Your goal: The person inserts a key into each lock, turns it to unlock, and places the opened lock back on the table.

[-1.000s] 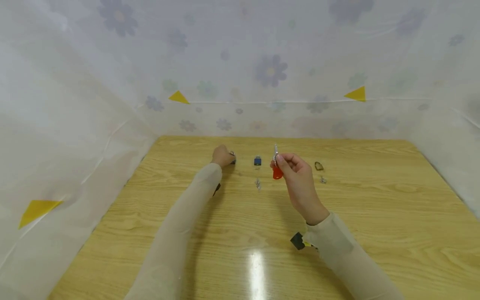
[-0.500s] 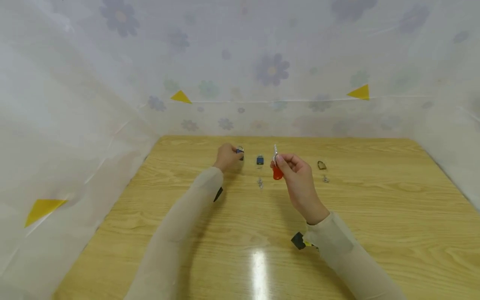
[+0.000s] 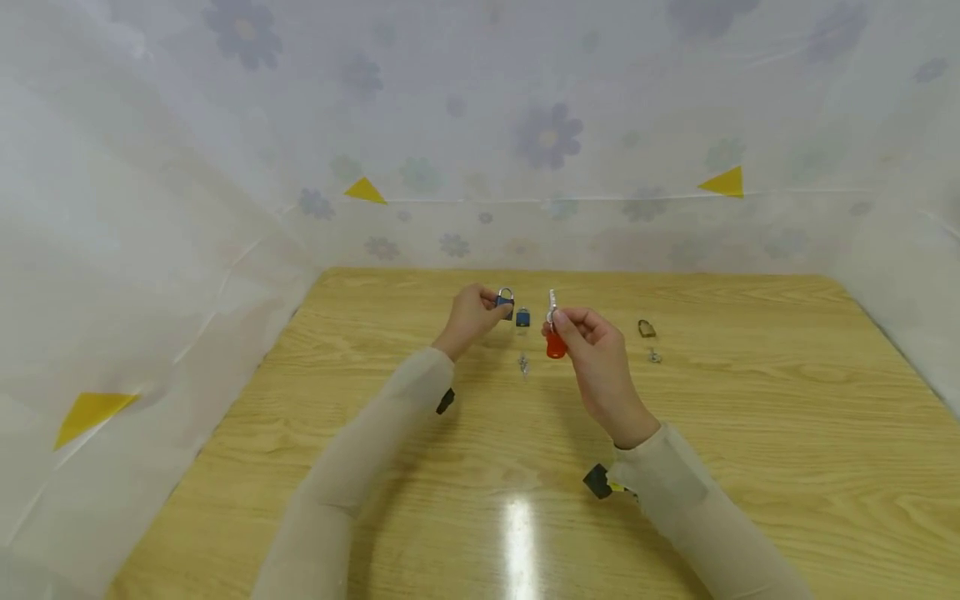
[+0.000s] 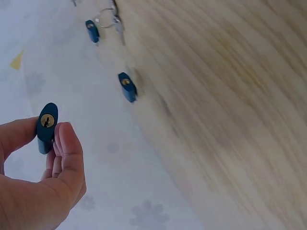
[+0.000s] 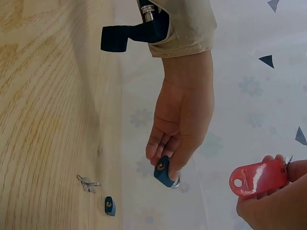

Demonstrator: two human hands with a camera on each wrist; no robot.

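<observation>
Two hands up over the bench (image 3: 750, 400), each w/ one piece. Left hand (image 3: 471, 317) pinches a small blue padlock (image 3: 506, 302) between thumb and fingertips, lifted off the wood, shackle up; in the left wrist view its brass keyhole (image 4: 46, 120) faces out from the fingers. Right hand (image 3: 592, 342) pinches a key (image 3: 552, 300) just above its red tag (image 3: 555, 345), blade pointing up, tag hanging below the fingers. Lock and key are near each other but apart, not touching.

Judgement on doing this step well: the keyhole sits on the lock's underside, so the lock prob. needs tilting so that face turns toward the right hand, or the key gets brought in from below. Blade should line up straight w/ the slot before any push; going in at an angle likely jams or skids off the brass. Left grip looks light, fingertips only, so a firmer hold on the body sides, clear of the keyhole, would help it take the push w/o twisting. Red tag may swing and block the view; keep it pinned under the fingers.

Other things on the bench: a second blue padlock (image 3: 522, 317) w/ loose keys (image 3: 522, 363) in front of it, and a dark padlock (image 3: 647, 329) further right w/ its own small key (image 3: 655, 357). Can't tell which key fits which lock.
</observation>
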